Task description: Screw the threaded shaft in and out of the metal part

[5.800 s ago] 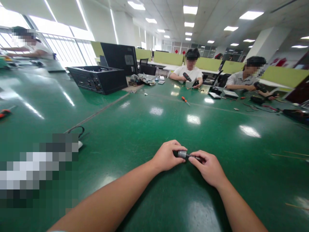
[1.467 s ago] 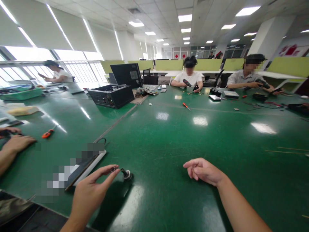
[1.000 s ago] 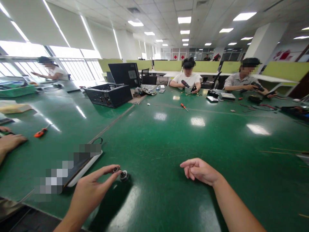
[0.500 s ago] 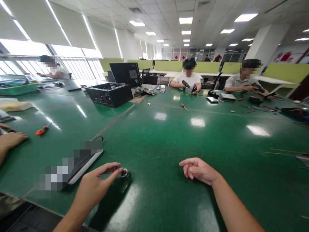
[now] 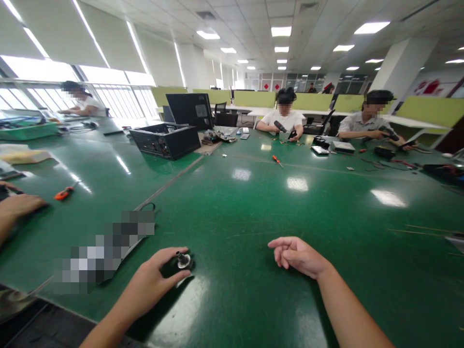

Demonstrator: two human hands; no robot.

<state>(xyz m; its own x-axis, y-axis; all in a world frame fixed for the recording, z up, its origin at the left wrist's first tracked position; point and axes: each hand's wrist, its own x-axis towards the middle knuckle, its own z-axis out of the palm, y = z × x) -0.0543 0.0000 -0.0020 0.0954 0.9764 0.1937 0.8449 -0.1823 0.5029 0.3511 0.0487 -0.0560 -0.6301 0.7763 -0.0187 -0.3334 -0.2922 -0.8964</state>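
A small metal part [image 5: 183, 261] stands on the green tabletop: a round silvery disc with a dark short stem rising from it. Around it my left hand [image 5: 155, 275] is open, thumb on the near side and index finger on the far side, with a gap between thumb and part. Whether the index fingertip touches the stem I cannot tell. To the right, over the tabletop, my right hand [image 5: 297, 256] is open and holds nothing; its index finger points left and the other fingers are loosely bent.
Left of my left hand lies a long pixelated object [image 5: 108, 251]. Beyond it are an orange screwdriver [image 5: 64, 193] and another person's hand [image 5: 21, 208]. A black computer case [image 5: 165, 140] and a second screwdriver [image 5: 277, 161] lie farther off. Two people work across the table.
My left thumb and fingers have parted from their pinch on the small dark piece. That piece now shows as a stem on the silvery disc. My right hand stays in place.
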